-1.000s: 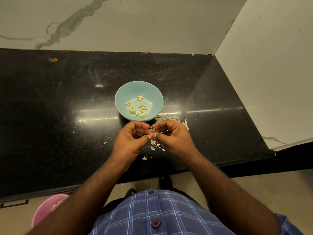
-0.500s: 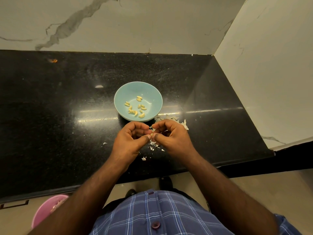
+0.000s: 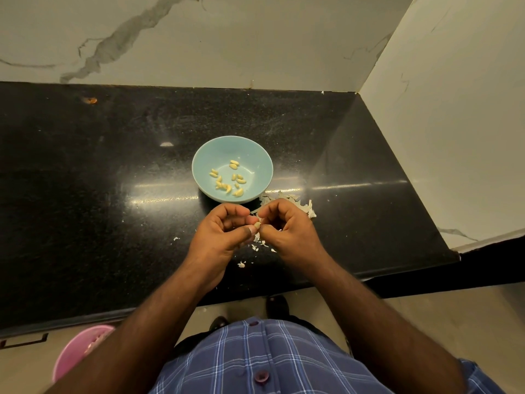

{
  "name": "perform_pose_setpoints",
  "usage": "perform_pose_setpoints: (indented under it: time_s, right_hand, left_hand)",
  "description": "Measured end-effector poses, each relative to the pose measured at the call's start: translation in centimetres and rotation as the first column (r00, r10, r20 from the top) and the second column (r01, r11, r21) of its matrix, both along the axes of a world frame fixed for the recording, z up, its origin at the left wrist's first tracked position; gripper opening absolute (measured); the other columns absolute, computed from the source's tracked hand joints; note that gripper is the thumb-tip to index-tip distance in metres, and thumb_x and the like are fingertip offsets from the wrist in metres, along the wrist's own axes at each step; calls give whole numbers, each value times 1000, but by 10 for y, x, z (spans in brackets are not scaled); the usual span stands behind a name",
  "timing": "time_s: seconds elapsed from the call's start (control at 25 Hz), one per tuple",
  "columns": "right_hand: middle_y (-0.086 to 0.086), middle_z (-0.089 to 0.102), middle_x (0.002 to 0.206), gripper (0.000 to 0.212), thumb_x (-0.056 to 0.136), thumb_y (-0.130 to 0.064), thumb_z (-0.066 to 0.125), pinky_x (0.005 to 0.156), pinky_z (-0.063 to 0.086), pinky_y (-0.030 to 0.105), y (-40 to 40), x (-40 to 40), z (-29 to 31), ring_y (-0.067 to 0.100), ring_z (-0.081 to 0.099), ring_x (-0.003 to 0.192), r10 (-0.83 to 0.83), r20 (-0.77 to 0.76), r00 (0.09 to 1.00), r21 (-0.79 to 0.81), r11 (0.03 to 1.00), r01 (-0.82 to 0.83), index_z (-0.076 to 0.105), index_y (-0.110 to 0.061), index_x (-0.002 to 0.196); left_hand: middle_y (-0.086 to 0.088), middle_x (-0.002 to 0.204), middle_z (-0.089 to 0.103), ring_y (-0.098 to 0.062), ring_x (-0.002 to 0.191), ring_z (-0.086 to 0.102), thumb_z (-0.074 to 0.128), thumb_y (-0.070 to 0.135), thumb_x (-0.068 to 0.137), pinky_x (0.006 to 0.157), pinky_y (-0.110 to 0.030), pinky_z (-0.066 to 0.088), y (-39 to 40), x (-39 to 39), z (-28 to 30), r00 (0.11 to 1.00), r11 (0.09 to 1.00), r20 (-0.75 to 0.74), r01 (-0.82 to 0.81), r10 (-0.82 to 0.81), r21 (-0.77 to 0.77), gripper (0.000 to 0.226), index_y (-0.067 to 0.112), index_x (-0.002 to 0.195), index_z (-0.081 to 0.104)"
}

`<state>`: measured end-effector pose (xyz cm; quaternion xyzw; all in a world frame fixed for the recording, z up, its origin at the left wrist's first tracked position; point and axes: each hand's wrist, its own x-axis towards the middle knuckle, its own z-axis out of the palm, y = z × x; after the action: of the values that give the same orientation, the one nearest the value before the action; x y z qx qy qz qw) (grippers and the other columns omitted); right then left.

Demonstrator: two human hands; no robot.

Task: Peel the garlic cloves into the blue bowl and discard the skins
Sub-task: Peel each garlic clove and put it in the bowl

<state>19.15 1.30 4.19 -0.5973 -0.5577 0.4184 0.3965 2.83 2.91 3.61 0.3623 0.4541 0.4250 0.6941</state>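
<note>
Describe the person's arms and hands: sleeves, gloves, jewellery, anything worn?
Both forearms are bare to the frame edge. The left hand and right hand wear no gloves, and no rings, watch or bands show. A blue plaid shirt with dark buttons covers the torso; a short sleeve of it shows at lower right.

You have wide bare room on the black polished stone counter [image 3: 85,211] to the left of the round pale-blue ceramic bowl [image 3: 199,166] and behind it, up to the marble back wall [image 3: 227,38]. On your right, the white side wall [image 3: 454,123] closes the corner. A heap of papery white garlic skins [image 3: 308,210] lies just right of the bowl, with scattered flakes [image 3: 241,264] near the counter's front edge.
</note>
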Motion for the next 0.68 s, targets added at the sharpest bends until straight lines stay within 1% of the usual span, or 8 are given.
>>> perform_pose_setpoints:
  time_s: [0.08, 0.2, 0.28, 0.36, 0.52, 0.68]
  right_hand:
    - [-2, 70, 86, 12, 90, -15, 66, 74, 60, 49, 1, 2, -1, 23, 67, 80, -14, 24, 1000, -11, 1000, 14, 71, -24, 96]
    - [-3, 74, 92, 16, 97, -13, 64, 80, 61, 47, 2, 7, 2, 18, 70, 85, -28, 33, 999, -45, 999, 30, 74, -22, 105]
    - [-5, 75, 94, 16, 95, -13, 68, 83, 61, 42, 1, 8, 5, 14, 71, 88, -10, 47, 999, 1, 1000, 10, 75, -18, 108]
    - [-5, 74, 91, 18, 91, -11, 72, 82, 61, 39, 1, 7, 8, 12, 71, 87, 4, 57, 998, 40, 999, -6, 73, -19, 107]
    - [-5, 70, 84, 24, 89, -9, 70, 76, 61, 45, 2, 6, 9, 16, 68, 81, 27, 69, 997, 24, 999, -29, 69, -27, 105]
    - [-5, 66, 84, 22, 91, -14, 65, 69, 59, 50, 1, 5, 7, 23, 66, 76, 66, 96, 993, 40, 997, -70, 63, -29, 107]
  left_hand:
    - [-9, 96, 76, -25, 96, 71, 68, -10, 87, 88, -40, 58, 0, -1, -1, 1000, 1000, 3, -6, 6, -8, 28, 12, 103, 64]
    - [-9, 96, 76, -25, 100, 72, 69, -9, 87, 88, -39, 59, 3, -3, -2, 1000, 1000, -6, -21, 21, -5, 29, 14, 103, 65]
    - [-8, 96, 77, -26, 102, 72, 71, -9, 86, 89, -41, 59, 4, -4, -3, 999, 1000, -31, -16, 16, 17, 30, 14, 104, 65]
    - [-9, 97, 77, -27, 103, 73, 71, -11, 85, 90, -41, 58, 4, -4, -3, 998, 999, -65, -2, 5, 46, 32, 13, 105, 65]
    - [-13, 99, 77, -26, 102, 73, 72, -11, 83, 88, -36, 59, 4, -3, 1, 996, 998, -89, 5, 1, 66, 32, 10, 106, 65]
    - [-12, 96, 77, -26, 100, 73, 72, -12, 82, 84, -34, 59, 6, -4, 0, 998, 999, -58, 8, -4, 53, 31, 9, 104, 65]
